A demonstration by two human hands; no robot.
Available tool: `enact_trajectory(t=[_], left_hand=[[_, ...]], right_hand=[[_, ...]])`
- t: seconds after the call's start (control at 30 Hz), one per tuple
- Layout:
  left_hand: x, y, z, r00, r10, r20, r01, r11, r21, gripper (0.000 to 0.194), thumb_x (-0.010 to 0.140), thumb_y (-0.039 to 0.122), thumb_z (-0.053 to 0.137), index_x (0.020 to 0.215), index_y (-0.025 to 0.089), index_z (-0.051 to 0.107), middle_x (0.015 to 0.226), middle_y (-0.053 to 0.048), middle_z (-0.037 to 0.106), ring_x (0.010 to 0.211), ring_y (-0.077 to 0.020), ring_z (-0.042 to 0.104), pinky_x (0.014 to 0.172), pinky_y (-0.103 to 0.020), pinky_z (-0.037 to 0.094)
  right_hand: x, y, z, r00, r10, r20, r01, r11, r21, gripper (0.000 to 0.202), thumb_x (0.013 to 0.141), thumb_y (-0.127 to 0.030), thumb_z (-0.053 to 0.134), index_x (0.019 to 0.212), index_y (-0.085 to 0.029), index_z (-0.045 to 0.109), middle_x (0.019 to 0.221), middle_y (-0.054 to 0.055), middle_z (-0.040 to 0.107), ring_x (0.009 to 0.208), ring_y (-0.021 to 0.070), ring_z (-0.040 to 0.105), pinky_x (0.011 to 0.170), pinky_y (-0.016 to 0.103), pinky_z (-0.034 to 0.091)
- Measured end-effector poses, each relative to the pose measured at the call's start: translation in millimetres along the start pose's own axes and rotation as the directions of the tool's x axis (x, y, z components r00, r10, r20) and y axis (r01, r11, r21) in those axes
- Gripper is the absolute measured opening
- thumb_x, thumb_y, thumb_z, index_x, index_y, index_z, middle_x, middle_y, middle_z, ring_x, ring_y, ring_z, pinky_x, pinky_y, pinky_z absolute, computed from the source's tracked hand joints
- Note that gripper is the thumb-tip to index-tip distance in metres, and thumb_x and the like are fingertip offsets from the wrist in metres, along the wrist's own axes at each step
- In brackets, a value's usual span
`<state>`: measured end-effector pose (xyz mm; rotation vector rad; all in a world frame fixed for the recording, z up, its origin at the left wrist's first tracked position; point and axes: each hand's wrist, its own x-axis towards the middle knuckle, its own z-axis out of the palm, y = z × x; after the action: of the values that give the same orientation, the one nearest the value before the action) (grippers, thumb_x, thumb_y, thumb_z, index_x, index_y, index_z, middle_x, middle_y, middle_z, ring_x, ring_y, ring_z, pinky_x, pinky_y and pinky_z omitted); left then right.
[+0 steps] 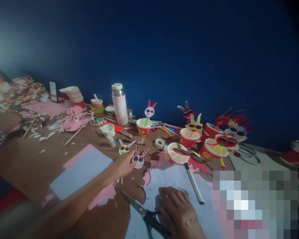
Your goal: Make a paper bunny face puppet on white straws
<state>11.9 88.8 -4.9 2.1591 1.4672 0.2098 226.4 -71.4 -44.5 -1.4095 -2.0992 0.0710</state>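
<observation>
My left hand (pixel 124 164) reaches across the table with its fingers closed at the left edge of a pale paper rabbit face (pixel 139 162) with patterned ears and dark glasses. Just behind it lies a yellow paper rabbit face (pixel 124 149) with bluish ears. My right hand (pixel 178 210) rests palm down on a white paper sheet (pixel 169 179), fingers laid out and holding nothing visible. Scissors (pixel 149 215) with black handles lie beside that hand, the blades pointing away to the left. A white marker with black ends (pixel 195 184) is on the sheet too.
Red paper cups (pixel 189 137) with rabbit figures crowd the right side. A white thermos (pixel 120 108) stands by the blue wall. A tape roll (pixel 159 143), a small bottle (pixel 111 141) and a stacked paper sheet (pixel 82 169) are nearby. Paper scraps (pixel 49 136) litter the left.
</observation>
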Motion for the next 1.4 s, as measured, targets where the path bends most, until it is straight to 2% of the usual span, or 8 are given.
enact_trajectory(t=[0.2, 0.33, 0.43, 0.73, 0.9, 1.13, 1.27, 1.4], left_hand=[[-10, 5, -21.1, 1.0, 0.007, -0.013, -0.006, 0.996, 0.088, 0.04, 0.084, 0.025, 0.039, 0.123, 0.021, 0.045, 0.104, -0.007, 0.064, 0.089, -0.021, 0.063, 0.073, -0.026, 0.042], [-11, 8, -30.4, 1.0, 0.011, 0.008, -0.012, 0.992, 0.123, 0.034, 0.086, 0.024, 0.035, 0.114, 0.02, 0.053, 0.096, -0.005, 0.067, 0.078, -0.0175, 0.064, 0.068, -0.024, 0.043], [-8, 8, -26.6, 1.0, 0.004, 0.019, -0.007, 0.988, 0.155, 0.032, 0.084, 0.022, 0.037, 0.11, 0.019, 0.056, 0.093, -0.006, 0.068, 0.078, -0.0176, 0.064, 0.067, -0.024, 0.043], [1, 13, -11.0, 1.0, 0.015, 0.002, -0.015, 0.953, 0.303, 0.036, 0.085, 0.024, 0.039, 0.119, 0.02, 0.05, 0.106, -0.01, 0.065, 0.095, -0.0229, 0.062, 0.076, -0.029, 0.043], [-3, 16, -10.9, 1.0, 0.015, -0.018, -0.006, 0.913, 0.407, 0.03, 0.085, 0.028, 0.04, 0.111, 0.022, 0.054, 0.099, -0.011, 0.067, 0.088, -0.0272, 0.063, 0.072, -0.035, 0.045], [-1, 20, -7.4, 0.996, 0.087, -0.003, -0.076, 0.882, 0.466, 0.029, 0.087, 0.027, 0.038, 0.11, 0.021, 0.056, 0.093, -0.011, 0.067, 0.081, -0.0263, 0.065, 0.067, -0.034, 0.046], [-1, 20, -6.5, 0.989, 0.149, 0.013, -0.137, 0.873, 0.468, 0.027, 0.087, 0.025, 0.037, 0.096, 0.021, 0.062, 0.109, -0.01, 0.061, 0.086, -0.0241, 0.064, 0.065, -0.03, 0.046], [-4, 17, -11.5, 0.982, 0.188, 0.0, -0.169, 0.88, 0.444, 0.029, 0.089, 0.023, 0.034, 0.096, 0.021, 0.062, 0.106, -0.008, 0.061, 0.087, -0.0216, 0.063, 0.064, -0.028, 0.045]], right_hand=[[2, -3, -4, 0.999, 0.023, 0.028, -0.023, 1.0, 0.006, 0.021, 0.08, -0.019, 0.051, 0.097, -0.025, 0.06, 0.106, 0.004, 0.065, 0.094, 0.0232, 0.057, 0.079, 0.038, 0.039], [3, -4, -5, 1.0, 0.021, 0.023, -0.021, 1.0, 0.005, 0.021, 0.079, -0.017, 0.051, 0.097, -0.025, 0.06, 0.106, 0.003, 0.065, 0.094, 0.0229, 0.057, 0.079, 0.038, 0.039], [4, -5, -7, 1.0, 0.016, 0.02, -0.017, 1.0, 0.007, 0.022, 0.079, -0.016, 0.052, 0.097, -0.025, 0.06, 0.105, 0.003, 0.065, 0.093, 0.0227, 0.057, 0.079, 0.037, 0.04], [5, -6, -10, 0.999, 0.022, 0.049, -0.022, 1.0, -0.002, 0.023, 0.078, -0.015, 0.054, 0.098, -0.024, 0.06, 0.107, 0.003, 0.064, 0.095, 0.0226, 0.057, 0.08, 0.038, 0.039], [7, -6, -14, 0.998, 0.011, 0.062, -0.01, 1.0, -0.022, 0.022, 0.078, -0.016, 0.054, 0.098, -0.024, 0.059, 0.107, 0.003, 0.064, 0.095, 0.0218, 0.057, 0.08, 0.036, 0.04], [8, -8, -14, 0.997, 0.035, 0.065, -0.036, 0.999, 0.008, 0.022, 0.079, -0.017, 0.053, 0.098, -0.024, 0.06, 0.107, 0.004, 0.064, 0.095, 0.022, 0.057, 0.08, 0.037, 0.043], [7, -3, -27, 0.999, 0.041, -0.013, -0.04, 0.999, 0.029, 0.024, 0.081, -0.015, 0.052, 0.103, -0.022, 0.058, 0.104, 0.006, 0.064, 0.092, 0.0197, 0.059, 0.079, 0.034, 0.046], [14, 11, -49, 0.965, 0.22, -0.141, -0.22, 0.975, 0.016, 0.025, 0.084, -0.023, 0.051, 0.109, -0.021, 0.054, 0.104, 0.009, 0.063, 0.098, 0.0224, 0.057, 0.083, 0.037, 0.047]])
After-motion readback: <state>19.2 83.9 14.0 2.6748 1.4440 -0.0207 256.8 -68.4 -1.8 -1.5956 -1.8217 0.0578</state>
